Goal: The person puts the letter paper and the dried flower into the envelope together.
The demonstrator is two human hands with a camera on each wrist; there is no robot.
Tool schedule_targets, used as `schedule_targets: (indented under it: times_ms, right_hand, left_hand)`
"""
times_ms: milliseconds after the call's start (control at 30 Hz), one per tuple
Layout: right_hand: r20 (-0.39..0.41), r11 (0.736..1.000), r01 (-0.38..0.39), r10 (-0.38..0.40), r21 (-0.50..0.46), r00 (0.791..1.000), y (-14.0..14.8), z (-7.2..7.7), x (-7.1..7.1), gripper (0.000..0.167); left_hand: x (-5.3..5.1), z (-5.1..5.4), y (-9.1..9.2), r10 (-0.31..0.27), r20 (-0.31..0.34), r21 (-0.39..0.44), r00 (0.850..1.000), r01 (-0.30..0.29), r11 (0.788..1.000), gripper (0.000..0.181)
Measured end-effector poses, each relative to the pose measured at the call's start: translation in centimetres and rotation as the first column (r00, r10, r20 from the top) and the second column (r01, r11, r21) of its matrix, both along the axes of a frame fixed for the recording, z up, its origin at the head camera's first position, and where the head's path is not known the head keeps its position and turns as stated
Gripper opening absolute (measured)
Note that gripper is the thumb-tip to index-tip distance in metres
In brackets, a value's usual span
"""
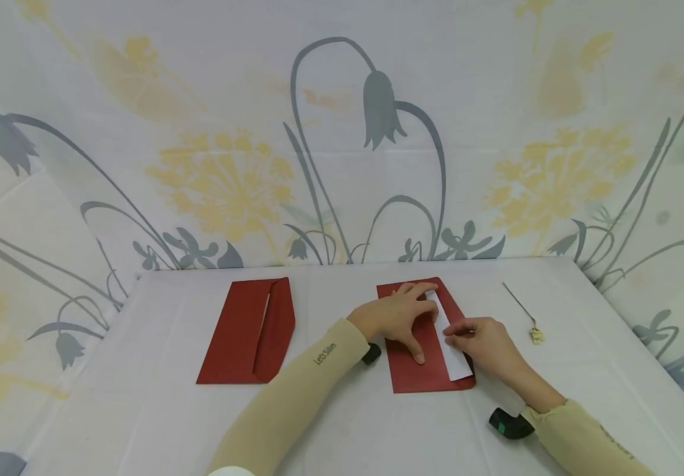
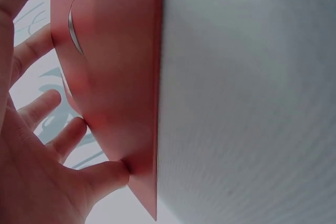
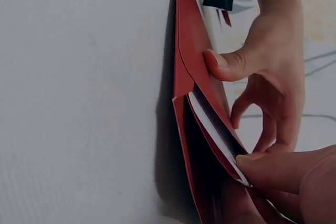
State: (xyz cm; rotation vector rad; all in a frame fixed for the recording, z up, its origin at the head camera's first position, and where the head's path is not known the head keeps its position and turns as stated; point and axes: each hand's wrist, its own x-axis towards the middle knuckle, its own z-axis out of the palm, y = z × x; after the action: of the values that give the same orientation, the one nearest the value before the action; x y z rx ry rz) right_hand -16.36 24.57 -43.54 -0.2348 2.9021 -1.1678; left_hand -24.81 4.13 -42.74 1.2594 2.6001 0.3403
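A red envelope [image 1: 410,370] lies on the white table with its flap side to the right, and a white folded paper [image 1: 453,360] sits partly in its opening. My left hand [image 1: 398,316] rests on the envelope with fingers spread; its thumb and fingertips press the red face, also seen in the left wrist view [image 2: 121,87]. My right hand [image 1: 490,344] pinches the paper's right edge between thumb and fingers. In the right wrist view the white paper [image 3: 210,124] shows inside the gaping mouth, with the right thumb [image 3: 262,169] against its edge.
A second red envelope [image 1: 231,330] lies to the left, its flap side also rightward, with a white sliver showing. Right of my right hand lies a thin-stemmed yellowish flower [image 1: 535,335]. A flower-printed cloth [image 1: 342,198] hangs behind the table.
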Motion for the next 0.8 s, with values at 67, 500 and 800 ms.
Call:
schedule_targets:
  times_ms: [67, 500, 800]
  right_hand:
    - [-0.007, 1.0, -0.021, 0.021, 0.016, 1.0, 0.1, 0.3, -0.1, 0.01]
    - [-0.037, 0.997, -0.063, 0.062, -0.035, 0.997, 1.0, -0.4, -1.4, 0.02]
    - [0.015, 0.987, -0.132, 0.134, -0.09, 0.991, 1.6, -1.0, -1.9, 0.024]
  left_hand:
    - [0.0, 0.0, 0.0, -0.001, 0.001, 0.004, 1.0, 0.001, 1.0, 0.064]
    - [0.0, -0.3, 0.0, -0.01, -0.014, -0.002, 1.0, 0.009, 1.0, 0.067]
    - [0.1, -0.2, 0.0, -0.002, -0.023, -0.01, 1.0, 0.001, 1.0, 0.067]
